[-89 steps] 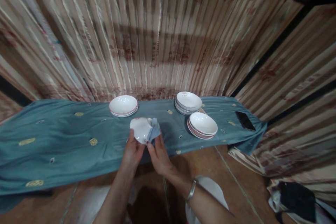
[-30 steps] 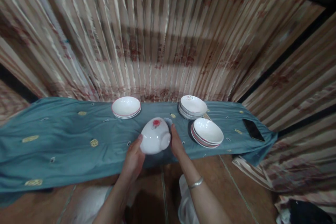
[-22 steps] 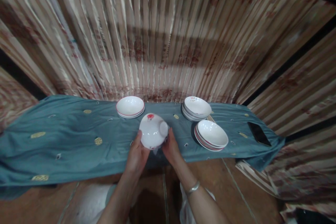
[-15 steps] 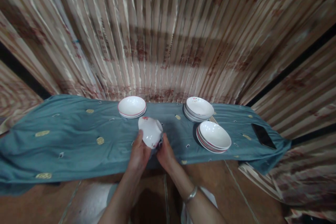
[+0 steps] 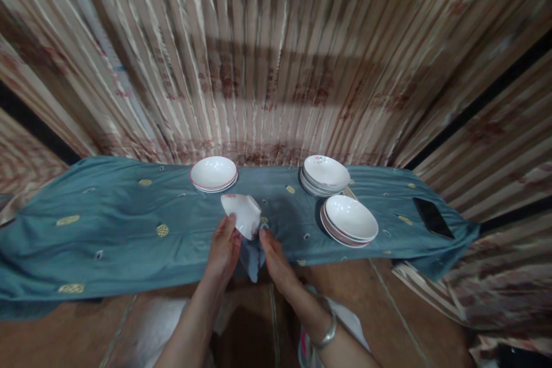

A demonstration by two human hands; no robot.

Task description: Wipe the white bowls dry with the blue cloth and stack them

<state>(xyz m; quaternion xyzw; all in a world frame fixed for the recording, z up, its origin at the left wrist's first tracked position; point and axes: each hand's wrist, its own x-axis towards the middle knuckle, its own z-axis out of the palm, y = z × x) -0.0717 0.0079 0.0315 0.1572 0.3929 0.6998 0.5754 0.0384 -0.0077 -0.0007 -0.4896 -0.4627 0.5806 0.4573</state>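
A white bowl [image 5: 242, 216] with small red flowers is tipped on its side over the near part of the table, its foot turned to the right. My left hand [image 5: 223, 243] grips it by the rim on the left, fingers partly behind it. A blue-grey cloth [image 5: 252, 259] hangs under the bowl and reaches up to its right side. My right hand [image 5: 275, 255] has its fingers closed on that cloth, close to the bowl's foot. A silver bangle [image 5: 328, 332] sits on my right wrist.
A stack of red-rimmed bowls [image 5: 214, 173] stands at the back left. To the right are a taller stack of bowls [image 5: 326, 175] and a nearer, tilted stack [image 5: 351, 219]. A black phone [image 5: 433, 218] lies at the far right of the teal tablecloth [image 5: 129, 241]. Curtains [image 5: 259, 69] hang behind.
The bowl has turned more onto its side and shifted slightly left. My right hand has moved down a little from it, and more of the cloth now shows below.
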